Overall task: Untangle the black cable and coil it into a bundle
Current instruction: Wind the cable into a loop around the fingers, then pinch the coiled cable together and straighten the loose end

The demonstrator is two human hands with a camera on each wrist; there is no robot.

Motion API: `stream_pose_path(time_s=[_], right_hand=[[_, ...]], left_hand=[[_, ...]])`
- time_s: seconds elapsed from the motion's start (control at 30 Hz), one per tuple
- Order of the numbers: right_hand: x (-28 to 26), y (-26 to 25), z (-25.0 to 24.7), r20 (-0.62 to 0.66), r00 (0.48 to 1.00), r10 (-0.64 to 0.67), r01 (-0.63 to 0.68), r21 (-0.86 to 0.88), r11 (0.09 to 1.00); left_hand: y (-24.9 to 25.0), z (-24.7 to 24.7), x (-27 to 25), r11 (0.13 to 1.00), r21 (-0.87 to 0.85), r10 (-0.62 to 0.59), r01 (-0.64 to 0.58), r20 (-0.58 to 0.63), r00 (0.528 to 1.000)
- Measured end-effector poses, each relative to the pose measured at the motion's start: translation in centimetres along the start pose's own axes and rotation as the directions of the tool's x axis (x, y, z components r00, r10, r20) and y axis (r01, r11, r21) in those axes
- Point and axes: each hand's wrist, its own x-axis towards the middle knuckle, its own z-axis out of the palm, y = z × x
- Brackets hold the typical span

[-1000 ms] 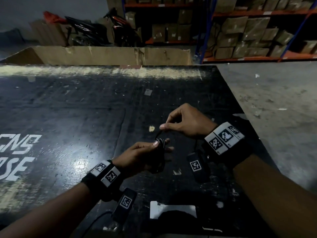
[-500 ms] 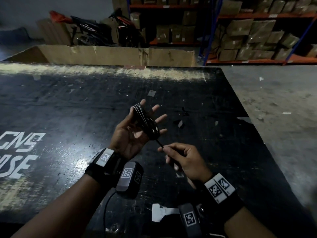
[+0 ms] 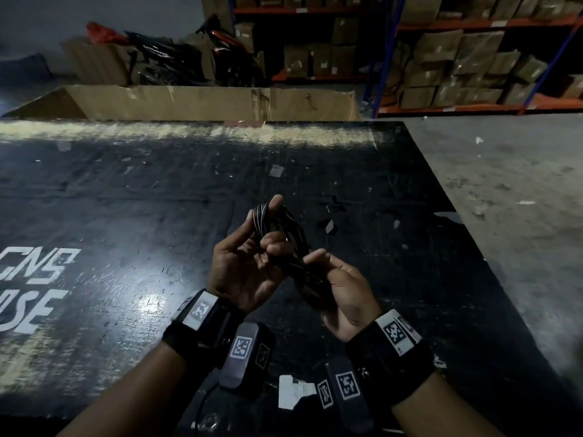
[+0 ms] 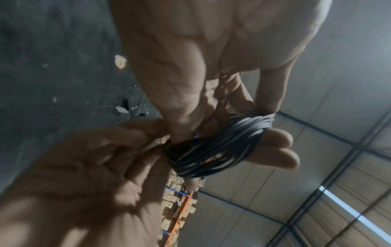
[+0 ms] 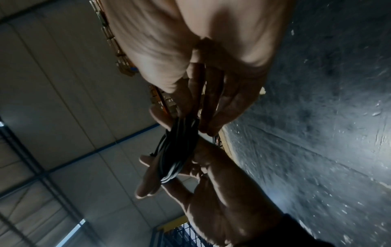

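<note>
The black cable [image 3: 285,244] is held above the dark table [image 3: 126,200] as a bundle of many loops wound around the fingers of the left hand [image 3: 249,266], whose thumb is curled over the loops to keep them. The long axis of the bundle is seen running from the left fingertips, far and up, down toward the right hand [image 3: 340,294]. The lower end is pinched by the right hand, which is the nearer one for the last turn; a free tail cannot be seen.
</note>
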Motion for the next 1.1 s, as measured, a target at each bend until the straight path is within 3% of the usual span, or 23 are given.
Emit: stream_pose_path(time_s=[0.17, 0.4, 0.53, 0.6, 0.7, 0.77, 0.83, 0.97, 1.03, 1.1], right_hand=[[-0.1, -0.2, 0.0, -0.102, 0.993, -0.054, 0.050, -0.039, 0.998], [-0.4, -0.4, -0.1, -0.039, 0.999, 0.033, -0.030, 0.089, 0.996], [-0.3, -0.8, -0.2, -0.042, 0.987, -0.154, 0.156, 0.058, 0.986], [0.0, -1.3, -0.6, -0.059, 0.946, -0.318, 0.316, -0.046, 0.948], [0.1, -2.7, -1.6, 0.048, 0.842, -0.537, 0.524, -0.304, 0.795], [-0.1, -3.8, -2.3, 0.169, 0.790, -0.590, 0.593, -0.453, 0.665], [-0.2, -4.6, -2.8, 0.285, 0.761, -0.583, 0.628, -0.546, 0.554], [0.3, -5.1, -3.5, 0.452, 0.718, -0.529, 0.671, -0.650, 0.357], [0.5, -5.2, -3.6, 0.493, 0.711, -0.502, 0.670, -0.692, 0.269], [0.6, -5.2, -3.7, 0.513, 0.703, -0.492, 0.668, -0.715, 0.208]], left_hand=[[0.1, -0.5, 0.0, 0.992, 0.124, 0.036, -0.021, -0.127, 0.991], [-0.2, -1.1, -0.4, 0.976, 0.216, -0.016, 0.035, -0.087, 0.996], [-0.7, -0.4, -0.5, 0.968, 0.251, 0.036, -0.016, -0.075, 0.997], [-1.1, -0.4, -0.7, 0.955, 0.294, 0.070, -0.043, -0.081, 0.994], [-1.3, -1.1, -1.2, 0.947, 0.321, 0.071, -0.028, -0.124, 0.990], [-1.3, -1.4, -1.3, 0.925, 0.380, 0.062, 0.006, -0.167, 0.984], [-1.0, -1.1, -1.2, 0.825, 0.558, 0.033, 0.090, -0.206, 0.978], [-0.5, 0.7, -0.7, 0.529, 0.833, -0.004, 0.162, -0.189, 0.982], [-0.5, 1.0, -0.4, 0.345, 0.930, 0.012, 0.125, -0.138, 0.990], [-0.7, 1.1, -0.2, 0.098, 0.993, 0.018, 0.071, -0.073, 0.997]])
